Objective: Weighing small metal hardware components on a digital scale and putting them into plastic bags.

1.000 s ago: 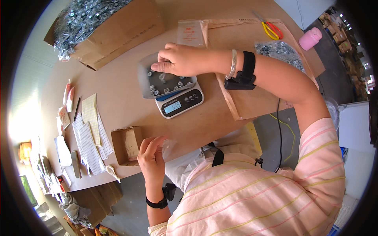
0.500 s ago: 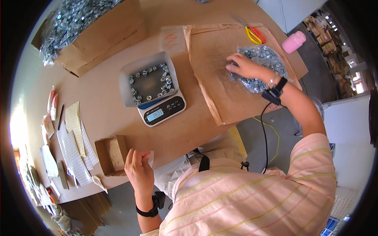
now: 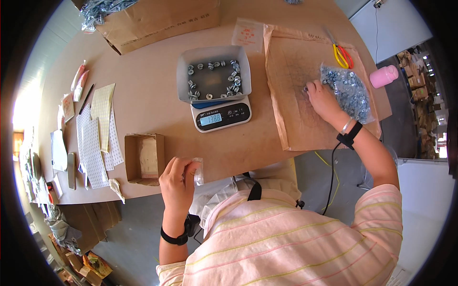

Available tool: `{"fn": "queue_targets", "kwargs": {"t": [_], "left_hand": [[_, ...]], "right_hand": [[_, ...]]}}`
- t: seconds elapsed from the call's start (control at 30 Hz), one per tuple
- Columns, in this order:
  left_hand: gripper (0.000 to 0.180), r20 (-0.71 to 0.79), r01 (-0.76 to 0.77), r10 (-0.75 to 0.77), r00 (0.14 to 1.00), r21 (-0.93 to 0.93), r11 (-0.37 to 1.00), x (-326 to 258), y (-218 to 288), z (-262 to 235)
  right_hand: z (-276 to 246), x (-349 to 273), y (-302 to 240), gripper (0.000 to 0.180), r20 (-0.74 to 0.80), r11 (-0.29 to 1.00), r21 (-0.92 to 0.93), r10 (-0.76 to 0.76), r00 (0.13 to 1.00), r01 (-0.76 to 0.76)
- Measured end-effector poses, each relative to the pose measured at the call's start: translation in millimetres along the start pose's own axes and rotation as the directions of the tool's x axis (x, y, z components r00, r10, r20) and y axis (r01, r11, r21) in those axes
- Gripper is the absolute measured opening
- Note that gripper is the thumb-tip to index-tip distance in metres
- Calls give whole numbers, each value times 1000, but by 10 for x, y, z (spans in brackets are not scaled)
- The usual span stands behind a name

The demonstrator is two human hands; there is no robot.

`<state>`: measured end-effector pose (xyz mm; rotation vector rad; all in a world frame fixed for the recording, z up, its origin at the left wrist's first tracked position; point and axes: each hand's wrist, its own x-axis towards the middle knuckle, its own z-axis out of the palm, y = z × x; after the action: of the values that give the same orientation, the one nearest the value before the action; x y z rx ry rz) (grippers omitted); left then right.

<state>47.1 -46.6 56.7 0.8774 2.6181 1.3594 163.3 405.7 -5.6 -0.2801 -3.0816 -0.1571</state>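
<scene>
Left hand (image 3: 176, 183) pinches bag (image 3: 199, 174); right hand (image 3: 325, 101), part (image 3: 306, 89).
Tray (image 3: 211, 79) beyond left grip sits on scale (image 3: 222, 117), likely for weighing.

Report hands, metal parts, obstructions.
Left hand pinching clear plastic bag. Right hand beside bagged metal parts. Loose parts in tray on scale. No hand blocking tray.

Dark digits stand on the lit display (image 3: 211, 119) of the digital scale (image 3: 241, 124), whose black panel also bears white lettering and symbols. Red characters are printed on a flat clear bag (image 3: 248, 34) lying on the bench (image 3: 157, 100). A dark line of characters crosses the cardboard box (image 3: 157, 24), and faint lettering (too small to make out) runs along the top edge of the brown paper (image 3: 291, 95).
</scene>
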Motion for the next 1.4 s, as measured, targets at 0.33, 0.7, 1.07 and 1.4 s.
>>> {"fn": "queue_targets", "kwargs": {"t": [0.33,0.7,1.07,1.4], "left_hand": [[13,-13,-17,20,1000,221,975,-246,-114,-142],[23,219,397,-331,918,-495,773,-291,-229,95],[17,110,291,-270,957,-285,913,-335,-141,-53],[24,-59,111,-116,991,-86,990,-292,-132,-17]], "right_hand": [[-213,24,430,14,88,947,-62,321,943,-316],[-1379,1161,-1200,13,-104,725,588,-371,923,358],[-1092,1834,-1809,22,449,823,107,-541,712,558],[-971,1928,-1575,19,167,696,647,-528,833,311]]}}
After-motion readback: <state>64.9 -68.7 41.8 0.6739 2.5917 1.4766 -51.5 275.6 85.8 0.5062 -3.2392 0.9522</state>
